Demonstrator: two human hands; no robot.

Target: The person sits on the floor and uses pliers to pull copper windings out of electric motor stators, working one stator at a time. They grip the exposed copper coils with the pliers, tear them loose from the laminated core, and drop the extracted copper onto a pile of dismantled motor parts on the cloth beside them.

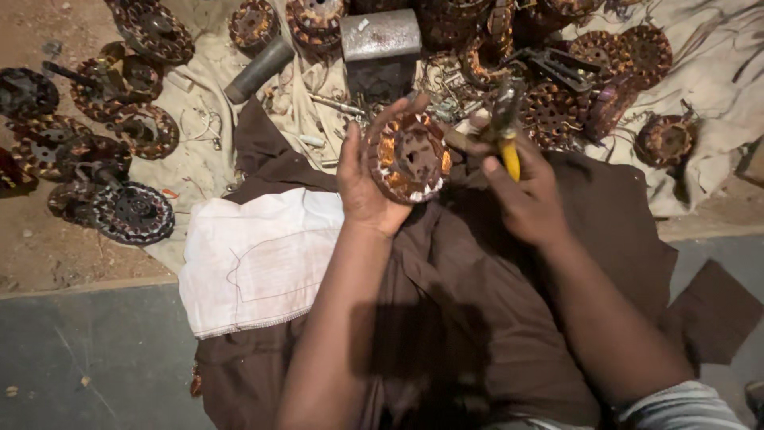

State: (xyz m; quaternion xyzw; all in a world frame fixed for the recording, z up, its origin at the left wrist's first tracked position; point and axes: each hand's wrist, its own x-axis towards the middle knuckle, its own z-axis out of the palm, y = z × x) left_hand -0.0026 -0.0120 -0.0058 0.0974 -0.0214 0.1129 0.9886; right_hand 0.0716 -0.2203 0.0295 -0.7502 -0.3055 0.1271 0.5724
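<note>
Nearest the camera, the person's 2 bare forearms run up from the bottom edge over a lap covered in dark brown cloth, with a grey striped sleeve cuff showing at the lower right. A white folded cloth lies over the left knee, probably to keep the lap clean or give a place to set parts down. The left hand is wrapped around the edge of a round copper-wound motor stator with a dark toothed core, fingers curled over the top rim and thumb at the side, so the disc stands upright with its flat face turned toward the camera; that pose leaves the windings open to the other hand. The right hand is closed firmly on yellow-handled metal pliers, held with the nose up, just beside the stator's right edge; whether the tip touches the copper I cannot tell. The stator is held above the lap, between both hands. Beyond, on a pale dusty ground sheet, many similar wound stators lie scattered within arm's reach, along with a grey metal cylinder and a grey rectangular metal block.
</note>
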